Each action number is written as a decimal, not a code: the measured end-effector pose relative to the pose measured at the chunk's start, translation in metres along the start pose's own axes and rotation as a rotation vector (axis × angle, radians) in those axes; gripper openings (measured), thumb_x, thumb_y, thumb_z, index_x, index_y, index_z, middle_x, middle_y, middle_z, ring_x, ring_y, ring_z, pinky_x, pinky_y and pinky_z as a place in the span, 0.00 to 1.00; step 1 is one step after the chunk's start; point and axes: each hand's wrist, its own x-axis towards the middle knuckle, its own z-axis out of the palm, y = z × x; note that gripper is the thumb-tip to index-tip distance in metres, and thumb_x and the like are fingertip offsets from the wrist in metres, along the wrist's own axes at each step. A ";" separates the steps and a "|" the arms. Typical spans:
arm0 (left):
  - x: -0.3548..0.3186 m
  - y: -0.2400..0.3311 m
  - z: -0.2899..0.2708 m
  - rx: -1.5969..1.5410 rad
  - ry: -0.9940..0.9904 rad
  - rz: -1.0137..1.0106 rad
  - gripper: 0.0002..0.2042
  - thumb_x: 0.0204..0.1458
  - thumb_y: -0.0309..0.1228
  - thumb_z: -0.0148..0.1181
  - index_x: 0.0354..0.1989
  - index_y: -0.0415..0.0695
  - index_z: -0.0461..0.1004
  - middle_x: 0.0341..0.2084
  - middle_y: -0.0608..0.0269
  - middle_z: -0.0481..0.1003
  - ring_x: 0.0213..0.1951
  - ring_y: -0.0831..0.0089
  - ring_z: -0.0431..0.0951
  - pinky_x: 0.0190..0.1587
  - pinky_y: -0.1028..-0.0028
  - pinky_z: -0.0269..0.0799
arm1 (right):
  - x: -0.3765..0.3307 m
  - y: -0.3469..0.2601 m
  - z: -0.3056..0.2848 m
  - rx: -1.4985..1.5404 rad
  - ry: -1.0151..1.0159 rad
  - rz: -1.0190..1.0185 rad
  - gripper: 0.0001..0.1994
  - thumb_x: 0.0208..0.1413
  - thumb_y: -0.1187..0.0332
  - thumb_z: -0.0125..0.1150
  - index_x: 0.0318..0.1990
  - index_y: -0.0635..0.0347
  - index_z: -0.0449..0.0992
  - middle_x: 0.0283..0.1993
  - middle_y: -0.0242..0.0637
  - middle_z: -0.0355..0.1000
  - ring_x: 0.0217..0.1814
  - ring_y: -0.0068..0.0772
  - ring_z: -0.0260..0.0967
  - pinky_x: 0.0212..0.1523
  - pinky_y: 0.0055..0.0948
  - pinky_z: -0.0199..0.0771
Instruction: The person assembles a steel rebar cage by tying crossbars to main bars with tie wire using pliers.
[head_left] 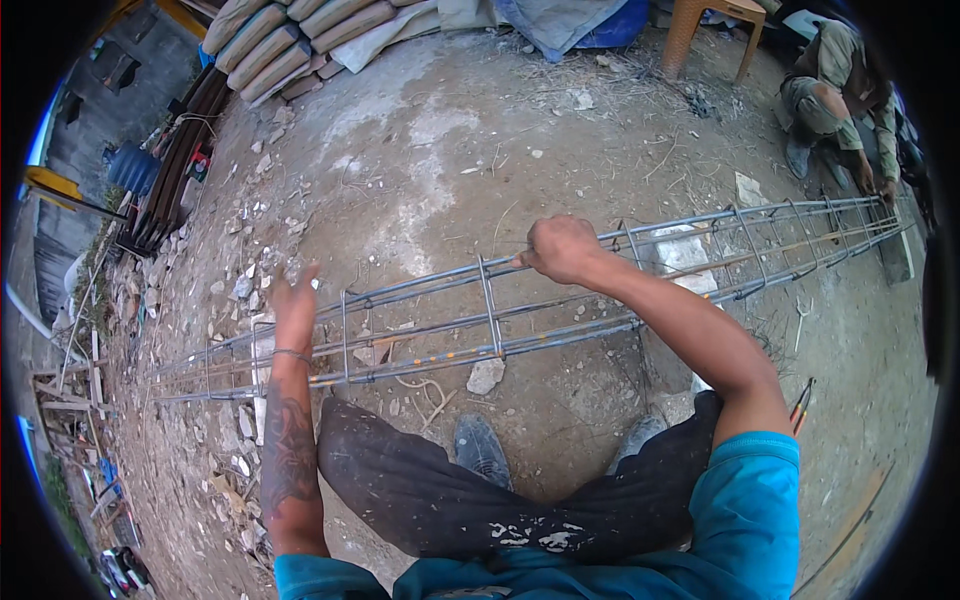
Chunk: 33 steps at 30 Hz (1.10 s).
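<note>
A long rebar cage (490, 305) of steel bars and square stirrups stretches across in front of my knees, from the left to the far right. My left hand (293, 305) is raised over its left part with the fingers apart and nothing visible in them; it is slightly blurred. Near the middle, my right hand (562, 248) is closed at the cage's far top bar, just right of a stirrup. Whatever lies inside that fist is hidden.
Pale blocks (682, 250) sit under the cage. At the far right a co-worker (835, 100) crouches, hands at the cage's end. Pliers (803, 400) lie to my right. Stacked sacks (265, 55), a blue tarp (610, 22) and a brown stool (690, 35) stand behind; rubble (245, 285) covers the left ground.
</note>
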 end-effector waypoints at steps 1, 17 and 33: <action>-0.019 0.035 0.025 0.191 -0.077 0.293 0.30 0.53 0.47 0.51 0.58 0.38 0.60 0.58 0.44 0.60 0.56 0.53 0.63 0.58 0.61 0.56 | -0.001 0.002 0.000 0.005 -0.019 0.003 0.22 0.47 0.51 0.63 0.30 0.66 0.78 0.34 0.53 0.74 0.42 0.52 0.72 0.44 0.43 0.71; -0.005 0.075 0.149 0.532 -0.859 0.183 0.39 0.41 0.70 0.47 0.15 0.37 0.75 0.18 0.52 0.74 0.30 0.60 0.76 0.37 0.64 0.69 | -0.003 -0.002 0.004 0.012 0.052 0.035 0.20 0.44 0.51 0.64 0.26 0.62 0.79 0.30 0.51 0.74 0.38 0.51 0.73 0.41 0.44 0.71; 0.014 0.058 0.150 0.483 -0.836 0.275 0.35 0.40 0.62 0.59 0.28 0.31 0.77 0.33 0.44 0.76 0.38 0.52 0.77 0.41 0.61 0.71 | -0.040 -0.046 -0.076 0.155 0.137 -0.114 0.19 0.52 0.64 0.55 0.49 0.66 0.66 0.45 0.52 0.65 0.43 0.51 0.68 0.44 0.42 0.66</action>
